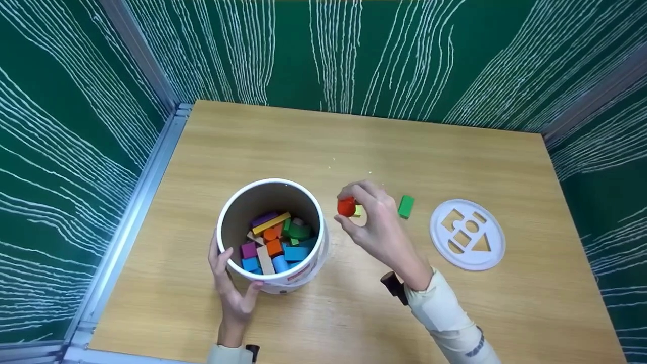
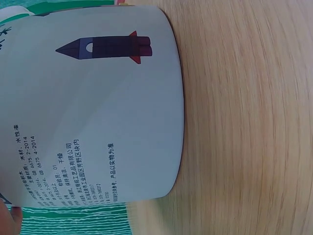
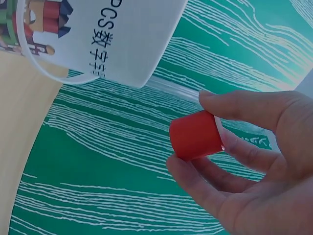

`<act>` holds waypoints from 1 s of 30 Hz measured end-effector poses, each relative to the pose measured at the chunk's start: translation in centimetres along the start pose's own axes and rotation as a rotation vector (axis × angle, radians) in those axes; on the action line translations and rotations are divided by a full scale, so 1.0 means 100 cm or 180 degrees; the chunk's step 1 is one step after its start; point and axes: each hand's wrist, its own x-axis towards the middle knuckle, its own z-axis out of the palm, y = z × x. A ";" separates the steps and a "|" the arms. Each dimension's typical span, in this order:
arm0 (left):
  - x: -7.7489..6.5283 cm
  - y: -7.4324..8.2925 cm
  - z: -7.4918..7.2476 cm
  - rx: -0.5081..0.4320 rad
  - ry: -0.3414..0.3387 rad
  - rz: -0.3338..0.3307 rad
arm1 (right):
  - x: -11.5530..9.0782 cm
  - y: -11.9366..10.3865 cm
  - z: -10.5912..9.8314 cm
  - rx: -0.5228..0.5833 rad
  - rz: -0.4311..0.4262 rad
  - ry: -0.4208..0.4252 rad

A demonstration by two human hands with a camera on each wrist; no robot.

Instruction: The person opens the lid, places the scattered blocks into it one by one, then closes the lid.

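Between the thumb and fingers of my right hand (image 1: 376, 227) is a red cylinder block (image 3: 196, 135), held in the air right of the bucket's rim. My left hand (image 1: 233, 290) holds the near left side of a white bucket (image 1: 323, 247), one finger at its rim and the thumb at the front. Inside the bucket lie colored wooden blocks (image 1: 273, 247), orange, blue, green, purple and plain among them. In the left wrist view, the printed bucket wall (image 2: 98, 98) shows a rocket and small text, with only a bit of the hand at the corner.
Behind the right hand, a yellow-green block (image 1: 358, 211) is partly hidden. A green rectangular block (image 1: 406, 207) lies on the wooden table (image 1: 354, 323). Farther right is a round white lid (image 1: 440, 222) with cut-out shapes. Green walls (image 1: 293, 55) with white lines enclose the table.
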 end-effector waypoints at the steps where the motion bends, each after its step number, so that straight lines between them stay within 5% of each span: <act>1: 0.000 0.000 0.000 -0.0006 0.0002 -0.0004 | 0.000 -0.001 0.001 0.0002 -0.0011 -0.0007; 30: -0.001 -0.003 -0.001 -0.0010 -0.0038 -0.0029 | 0.010 -0.027 0.039 0.0135 -0.0338 -0.0772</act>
